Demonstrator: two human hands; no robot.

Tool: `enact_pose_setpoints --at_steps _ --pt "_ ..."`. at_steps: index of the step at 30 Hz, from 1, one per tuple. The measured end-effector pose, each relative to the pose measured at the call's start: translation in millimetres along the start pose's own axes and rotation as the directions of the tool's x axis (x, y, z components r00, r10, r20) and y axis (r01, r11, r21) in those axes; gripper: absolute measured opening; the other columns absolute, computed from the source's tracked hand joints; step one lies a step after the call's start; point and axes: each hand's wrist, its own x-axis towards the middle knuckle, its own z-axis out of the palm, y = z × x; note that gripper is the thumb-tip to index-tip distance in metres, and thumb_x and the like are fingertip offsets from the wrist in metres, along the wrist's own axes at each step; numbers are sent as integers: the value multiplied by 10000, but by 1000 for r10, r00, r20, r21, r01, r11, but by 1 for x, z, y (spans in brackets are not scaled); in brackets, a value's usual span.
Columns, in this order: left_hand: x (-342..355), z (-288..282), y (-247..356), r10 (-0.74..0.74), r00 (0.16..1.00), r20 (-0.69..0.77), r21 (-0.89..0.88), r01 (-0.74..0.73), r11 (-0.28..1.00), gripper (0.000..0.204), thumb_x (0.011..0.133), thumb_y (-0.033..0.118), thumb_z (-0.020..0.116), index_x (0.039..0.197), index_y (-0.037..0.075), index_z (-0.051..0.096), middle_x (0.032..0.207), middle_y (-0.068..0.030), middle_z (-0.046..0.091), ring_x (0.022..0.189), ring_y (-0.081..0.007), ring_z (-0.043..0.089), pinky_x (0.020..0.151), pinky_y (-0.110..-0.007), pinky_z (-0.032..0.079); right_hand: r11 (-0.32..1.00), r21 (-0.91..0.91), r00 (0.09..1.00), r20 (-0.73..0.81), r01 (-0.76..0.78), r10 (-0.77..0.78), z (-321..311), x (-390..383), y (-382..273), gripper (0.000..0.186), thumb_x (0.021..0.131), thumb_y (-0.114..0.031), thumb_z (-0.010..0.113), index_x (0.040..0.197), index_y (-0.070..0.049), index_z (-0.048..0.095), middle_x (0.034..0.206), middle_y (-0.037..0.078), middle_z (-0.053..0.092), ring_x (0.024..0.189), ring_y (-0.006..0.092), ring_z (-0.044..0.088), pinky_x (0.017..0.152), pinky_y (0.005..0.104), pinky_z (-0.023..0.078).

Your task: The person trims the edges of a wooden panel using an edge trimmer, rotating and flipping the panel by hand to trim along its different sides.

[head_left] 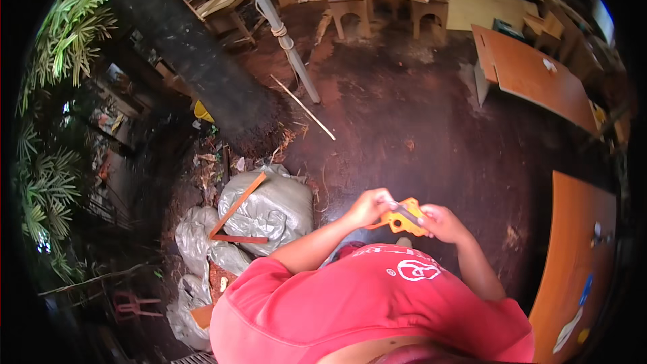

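Observation:
In front of my red shirt, both hands hold an orange-yellow tool (pixel 411 207) with a grey middle section and a dark round spot. Its exact kind is not clear. My left hand (pixel 369 208) pinches at its left end, where a thin orange strip or cord sticks out below the fingers. Around the right end curl the fingers of my right hand (pixel 442 223), thumb on the upper face. Small details between the left fingertips are blurred.
Grey sacks (pixel 283 205) lie to my left, with an angled wooden piece (pixel 237 207) on them. An orange-brown board or tabletop (pixel 566 249) stands at right, a wooden desk (pixel 532 81) beyond. Ahead are a metal pole (pixel 286 44), tree trunk (pixel 195 61) and stick (pixel 303 108).

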Motion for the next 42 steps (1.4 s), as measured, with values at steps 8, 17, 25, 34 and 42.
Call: enact_pose_setpoints --at_steps 8,17,25,34,42 --pt "198 -84 -30 -209 813 -544 -564 -170 808 61 943 70 588 894 33 586 791 -21 605 717 -92 558 673 -255 483 905 314 925 156 285 -346 -117 270 -74 521 854 -151 709 1301 -36 466 1152 56 584 1056 145 556 897 324 483" --pt "508 -210 -45 55 877 -478 -355 -249 901 53 924 60 598 928 9 612 870 -35 658 826 -94 601 769 -252 491 911 234 895 -376 341 -238 -245 523 -154 137 934 -109 609 1026 -18 654 865 33 680 663 83 607 575 236 505" --pt "725 -349 -51 121 957 -263 -38 -135 990 101 944 113 593 931 18 564 813 3 558 786 -73 499 719 -256 446 803 330 815 -496 496 -299 -352 707 -256 128 945 -88 578 1040 -21 632 887 43 677 657 91 588 545 235 465" --pt "850 -568 -171 -18 818 -575 127 111 986 149 941 158 570 876 27 597 788 -51 615 741 -115 546 694 -300 472 842 337 904 -232 421 -359 -499 1043 -385 160 949 -169 598 1005 -30 653 874 27 677 666 89 584 592 250 473" --pt "966 -726 -253 -495 493 -716 -538 64 841 417 990 287 501 623 89 493 601 -26 522 583 -128 511 582 -299 451 903 217 904 141 370 -404 -515 1324 -491 183 931 -137 611 1079 -33 642 975 26 676 838 107 616 760 289 502"
